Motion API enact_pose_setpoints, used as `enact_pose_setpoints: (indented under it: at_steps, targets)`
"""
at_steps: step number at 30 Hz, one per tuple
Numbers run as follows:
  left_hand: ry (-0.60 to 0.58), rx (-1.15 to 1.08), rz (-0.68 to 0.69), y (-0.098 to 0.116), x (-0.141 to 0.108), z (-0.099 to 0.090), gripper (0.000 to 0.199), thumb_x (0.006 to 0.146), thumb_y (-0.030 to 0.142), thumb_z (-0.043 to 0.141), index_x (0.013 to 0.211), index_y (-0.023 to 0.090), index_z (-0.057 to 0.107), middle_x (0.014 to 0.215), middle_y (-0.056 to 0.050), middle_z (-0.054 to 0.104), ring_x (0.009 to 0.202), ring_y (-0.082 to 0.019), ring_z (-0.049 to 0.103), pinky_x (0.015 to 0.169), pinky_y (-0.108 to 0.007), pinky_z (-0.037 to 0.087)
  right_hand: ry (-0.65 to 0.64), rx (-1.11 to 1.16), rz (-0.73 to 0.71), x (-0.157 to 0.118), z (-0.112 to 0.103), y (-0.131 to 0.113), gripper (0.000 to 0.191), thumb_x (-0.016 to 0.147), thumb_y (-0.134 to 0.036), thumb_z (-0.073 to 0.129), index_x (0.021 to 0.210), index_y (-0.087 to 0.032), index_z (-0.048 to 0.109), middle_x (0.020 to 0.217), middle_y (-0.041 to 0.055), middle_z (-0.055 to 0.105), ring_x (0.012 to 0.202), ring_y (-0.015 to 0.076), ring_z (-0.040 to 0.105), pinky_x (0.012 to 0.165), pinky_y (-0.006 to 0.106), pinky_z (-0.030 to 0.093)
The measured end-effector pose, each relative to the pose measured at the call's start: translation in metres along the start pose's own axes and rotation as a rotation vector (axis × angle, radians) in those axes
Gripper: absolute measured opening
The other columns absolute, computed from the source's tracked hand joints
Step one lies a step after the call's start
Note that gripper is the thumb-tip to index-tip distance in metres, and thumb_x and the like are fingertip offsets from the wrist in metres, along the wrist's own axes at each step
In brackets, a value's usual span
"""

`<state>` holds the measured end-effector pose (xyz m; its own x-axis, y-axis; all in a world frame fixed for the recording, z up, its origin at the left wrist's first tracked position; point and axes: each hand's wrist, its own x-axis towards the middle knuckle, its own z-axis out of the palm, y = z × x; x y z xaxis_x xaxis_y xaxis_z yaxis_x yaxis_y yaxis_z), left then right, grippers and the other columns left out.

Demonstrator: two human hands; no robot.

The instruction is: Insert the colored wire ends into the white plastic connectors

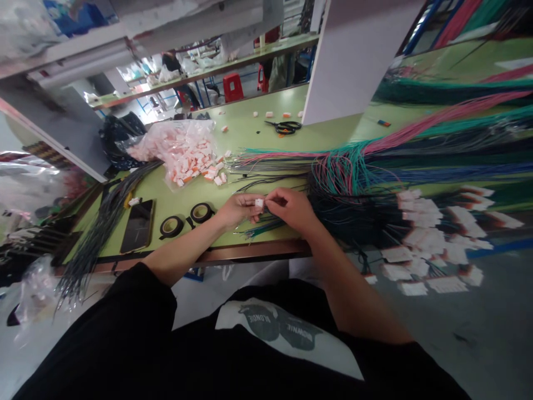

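Between the fingertips of my left hand (241, 210) is a small white connector housing (259, 203). My right hand (288, 208) is closed in a pinch right beside the housing; whatever thin thing it may hold is too small to make out. Behind my hands, pink, green and grey wires (275, 158) lie along the green table, their ends pointing left. A plastic bag (179, 136) spills a heap of white and orange connector housings (195, 161) to the left of the wire ends.
Two rolls of black tape (171, 226) and a phone (137, 226) lie left of my hands. Black scissors (286, 128) rest farther back, near a white upright panel (345, 61). Wired white connectors (425, 233) hang off the table's edge at right. Dark wires (100, 228) drape at left.
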<state>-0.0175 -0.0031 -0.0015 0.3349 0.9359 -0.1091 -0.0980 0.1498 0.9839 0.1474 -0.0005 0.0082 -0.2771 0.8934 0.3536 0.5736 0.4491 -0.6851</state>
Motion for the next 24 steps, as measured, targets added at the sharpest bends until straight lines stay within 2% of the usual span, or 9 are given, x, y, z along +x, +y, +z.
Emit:
enact_pose_setpoints:
  at_steps: [3, 11, 18, 24]
  targets:
    - [0.011, -0.016, -0.007, 0.0005, 0.0010, 0.0000, 0.040, 0.051, 0.022, 0.080, 0.087, 0.010, 0.067, 0.062, -0.001, 0.063, 0.046, -0.006, 0.052, 0.047, -0.020, 0.043, 0.027, 0.097, -0.030, 0.0009, -0.0010, 0.0047, 0.011, 0.068, -0.024, 0.050, 0.063, -0.018, 0.059, 0.063, 0.0001, 0.060, 0.059, 0.0116, 0.050, 0.057, 0.023, 0.036]
    - [0.011, -0.003, 0.008, -0.0021, 0.0015, -0.0021, 0.045, 0.047, 0.029, 0.082, 0.086, 0.010, 0.068, 0.062, -0.001, 0.063, 0.047, -0.006, 0.053, 0.047, -0.019, 0.044, 0.025, 0.060, -0.018, -0.0010, 0.0022, 0.0032, 0.012, 0.068, -0.025, 0.049, 0.062, -0.018, 0.058, 0.060, -0.0008, 0.058, 0.057, 0.0111, 0.047, 0.056, 0.023, 0.035]
    - [0.001, 0.025, 0.010, -0.0026, 0.0021, -0.0029, 0.045, 0.051, 0.028, 0.080, 0.090, 0.009, 0.067, 0.062, -0.001, 0.063, 0.047, -0.006, 0.052, 0.047, -0.020, 0.043, 0.018, 0.056, 0.001, -0.0006, 0.0013, 0.0028, 0.014, 0.067, -0.026, 0.048, 0.062, -0.017, 0.058, 0.061, 0.0002, 0.058, 0.057, 0.0114, 0.048, 0.056, 0.024, 0.035]
    - [-0.015, -0.075, -0.028, -0.0017, 0.0031, -0.0009, 0.046, 0.047, 0.026, 0.082, 0.087, 0.010, 0.065, 0.063, 0.000, 0.064, 0.046, -0.006, 0.054, 0.046, -0.020, 0.044, 0.106, 0.069, 0.028, -0.0006, 0.0016, 0.0033, 0.011, 0.064, -0.024, 0.049, 0.059, -0.018, 0.056, 0.058, -0.0004, 0.058, 0.055, 0.0116, 0.048, 0.055, 0.024, 0.036]
